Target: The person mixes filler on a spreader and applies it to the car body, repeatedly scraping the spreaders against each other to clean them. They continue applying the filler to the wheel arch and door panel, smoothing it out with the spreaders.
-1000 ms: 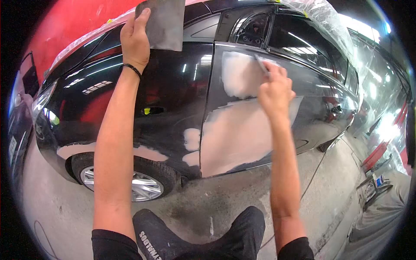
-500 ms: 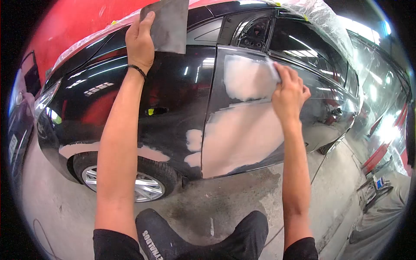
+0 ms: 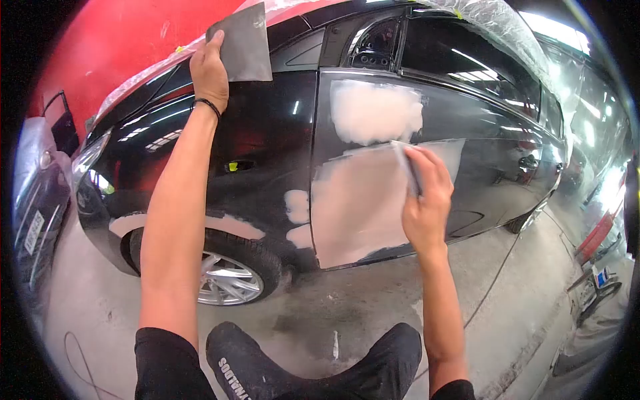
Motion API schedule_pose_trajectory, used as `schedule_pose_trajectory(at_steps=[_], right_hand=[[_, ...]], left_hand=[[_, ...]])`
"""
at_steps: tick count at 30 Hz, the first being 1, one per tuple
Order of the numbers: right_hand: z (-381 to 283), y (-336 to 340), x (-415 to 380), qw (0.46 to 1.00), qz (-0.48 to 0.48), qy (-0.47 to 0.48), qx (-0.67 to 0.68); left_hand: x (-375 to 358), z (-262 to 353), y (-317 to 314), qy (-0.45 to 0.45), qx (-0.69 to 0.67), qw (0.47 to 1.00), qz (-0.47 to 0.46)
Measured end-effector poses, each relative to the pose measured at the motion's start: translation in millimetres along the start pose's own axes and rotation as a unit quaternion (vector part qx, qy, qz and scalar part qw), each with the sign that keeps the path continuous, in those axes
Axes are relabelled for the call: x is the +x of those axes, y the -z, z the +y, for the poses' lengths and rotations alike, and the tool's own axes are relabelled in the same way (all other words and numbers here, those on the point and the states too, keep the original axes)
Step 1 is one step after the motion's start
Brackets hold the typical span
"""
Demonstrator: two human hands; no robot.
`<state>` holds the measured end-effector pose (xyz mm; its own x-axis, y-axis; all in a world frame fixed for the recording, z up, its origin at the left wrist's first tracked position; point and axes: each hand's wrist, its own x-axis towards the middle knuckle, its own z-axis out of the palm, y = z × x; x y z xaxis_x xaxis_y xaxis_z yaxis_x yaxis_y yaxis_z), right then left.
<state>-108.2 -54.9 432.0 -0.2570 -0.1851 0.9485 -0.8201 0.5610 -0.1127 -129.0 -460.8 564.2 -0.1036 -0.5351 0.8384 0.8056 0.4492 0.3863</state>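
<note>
My left hand (image 3: 209, 73) grips the edge of a flat grey filler mixing plate (image 3: 247, 45), held up in front of the car's black fender and windshield pillar. In my right hand (image 3: 429, 203) is a thin, flat filler spreader (image 3: 407, 167), pinched between thumb and fingers. Its tip lies by the top of a large pinkish filler patch (image 3: 360, 200) on the black car door (image 3: 493, 160). Above it on the same door is a smaller pale filler patch (image 3: 375, 115) with a ragged right edge. Whether the spreader carries filler cannot be made out.
Small filler spots (image 3: 297, 207) mark the fender beside the door gap, and a filler strip (image 3: 240, 228) follows the wheel arch. Plastic sheeting (image 3: 510, 40) covers the roof edge. A thin cable (image 3: 497, 273) runs over the concrete floor. Another dark car (image 3: 40, 200) stands at left.
My right hand has moved the spreader down from the upper patch's right edge to the top of the lower patch. My left hand still holds the plate, slightly farther left in view.
</note>
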Motion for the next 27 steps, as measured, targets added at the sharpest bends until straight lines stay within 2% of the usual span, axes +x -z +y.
schedule_pose_trajectory(at_steps=[2, 3, 6, 7, 9, 10, 11, 13, 16, 20, 22, 23, 26, 27], right_hand=[[-17.6, 20.8, -22.7, 0.989, 0.035, -0.061, 0.133], [-24.0, 28.0, -36.7, 0.975, 0.053, -0.091, 0.197], [-48.2, 32.0, -80.5, 0.956, 0.028, -0.022, 0.290], [-53.4, 34.3, -91.8, 0.963, -0.018, 0.023, 0.268], [-61.7, 39.9, -110.3, 0.963, -0.113, 0.111, 0.219], [-62.3, 41.3, -118.3, 0.962, -0.134, 0.123, 0.205], [-60.8, 40.3, -127.6, 0.960, -0.155, 0.134, 0.191], [-50.1, 34.0, -144.9, 0.957, -0.181, 0.134, 0.181], [-12.4, 30.5, -164.8, 0.959, -0.201, 0.100, 0.172], [27.4, 37.0, -169.8, 0.975, -0.221, 0.016, 0.028], [27.5, 45.9, -162.1, 0.971, -0.234, -0.044, -0.010], [26.3, 48.0, -157.6, 0.972, -0.230, -0.036, -0.016], [7.1, 61.6, -137.8, 0.974, -0.222, -0.020, -0.049], [-1.6, 62.2, -125.9, 0.973, -0.220, -0.009, -0.067]], left_hand=[[-32.0, 26.5, -2.8, 0.046, -0.061, 0.997, -0.017], [-62.7, 47.4, -5.2, 0.099, -0.135, 0.985, -0.035], [-187.9, 88.1, -3.7, 0.354, -0.208, 0.911, 0.035], [-231.6, 94.2, 0.1, 0.399, -0.209, 0.893, -0.001], [-303.0, 101.7, -8.3, 0.479, -0.256, 0.840, 0.000], [-323.2, 106.3, -7.1, 0.544, -0.300, 0.784, -0.011], [-330.7, 120.4, -10.5, 0.592, -0.276, 0.757, -0.009], [-350.7, 118.3, -11.4, 0.620, -0.305, 0.722, -0.021], [-368.8, 108.7, -11.6, 0.608, -0.302, 0.734, -0.022], [-371.7, 104.5, -3.9, 0.620, -0.324, 0.715, 0.002], [-366.8, 100.8, -3.2, 0.569, -0.308, 0.763, -0.017], [-365.9, 99.5, -3.1, 0.542, -0.300, 0.785, -0.024], [-366.2, 101.4, -3.5, 0.417, -0.127, 0.888, -0.142], [-364.4, 107.1, -3.0, 0.400, -0.076, 0.893, -0.193]])
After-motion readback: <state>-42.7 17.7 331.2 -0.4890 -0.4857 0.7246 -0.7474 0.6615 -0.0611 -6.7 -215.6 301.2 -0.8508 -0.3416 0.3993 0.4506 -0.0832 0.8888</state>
